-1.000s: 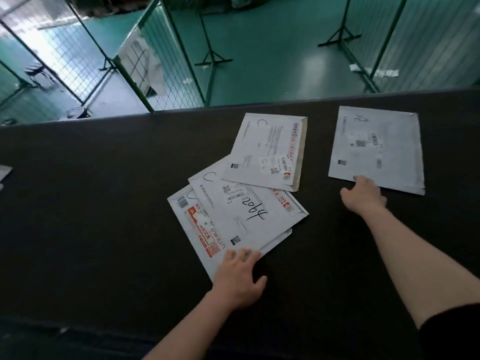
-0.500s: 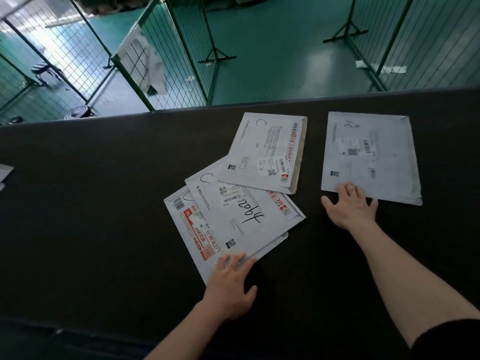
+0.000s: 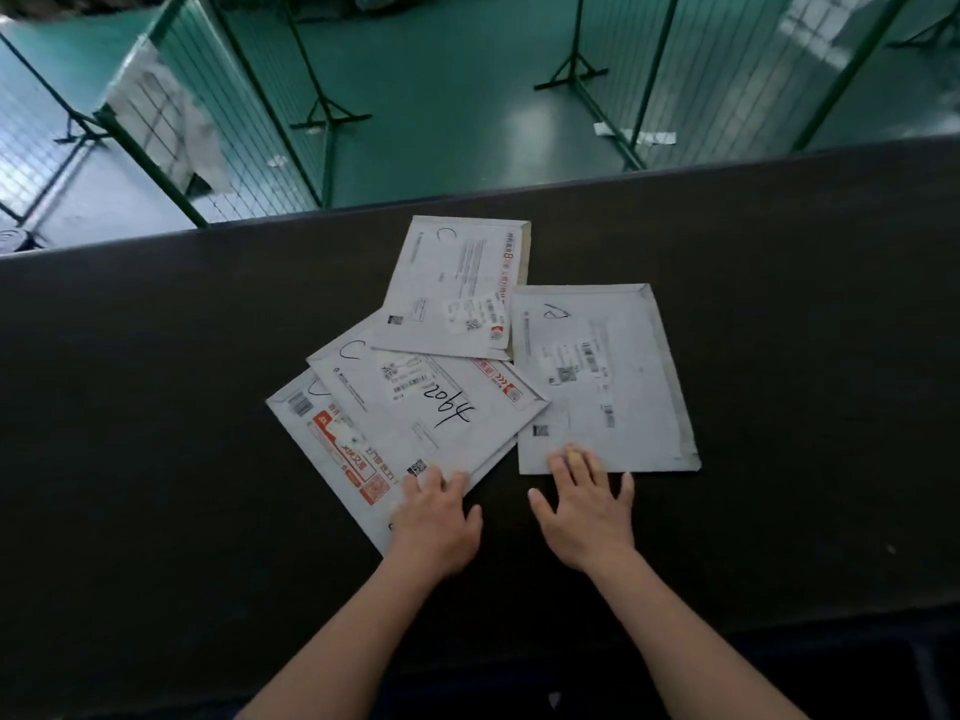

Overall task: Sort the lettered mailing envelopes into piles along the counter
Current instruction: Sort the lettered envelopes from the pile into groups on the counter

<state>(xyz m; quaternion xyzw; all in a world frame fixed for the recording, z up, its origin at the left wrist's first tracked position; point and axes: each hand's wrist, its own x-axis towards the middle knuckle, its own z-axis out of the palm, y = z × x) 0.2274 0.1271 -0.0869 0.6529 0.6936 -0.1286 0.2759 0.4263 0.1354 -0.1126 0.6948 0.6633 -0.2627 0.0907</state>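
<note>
Shift: The right-hand envelope [image 3: 602, 376], which a second earlier lay well apart from the others, had slid left until its edge touched, or slightly overlapped, the fanned group; its marked letter (a scrawl near the top, too unclear to read) sat beside the far envelope [image 3: 457, 288].
Right hand: The right hand [image 3: 584, 504] lay flat with fingers spread, fingertips pressing the near edge of that envelope, the palm on the counter [image 3: 156, 407]; it gripped nothing.
Left hand: The left hand [image 3: 434, 524] rested with straight fingers on the near corner of the bottom envelope [image 3: 332, 454], pinning it rather than grasping it.
Pile: Three envelopes were fanned at mid-counter: the far one marked "C", the middle envelope [image 3: 415, 402] also marked "C" and scrawled with digits, and the bottom one with orange print, its letter half hidden.
Meaning: The move appeared to gather the stray envelope toward the group; whether it belonged with the C's could not be told, so the sort looked unfinished.
Surroundings: Beyond the counter's far edge stood green mesh fence panels [image 3: 249, 122] on a green floor [image 3: 467, 96], with a pale cloth [image 3: 171, 127] draped over one panel.
Obstacles: Overlapping edges (the middle envelope lapped over the newcomer's corner) would likely hinder squaring the stack.
</note>
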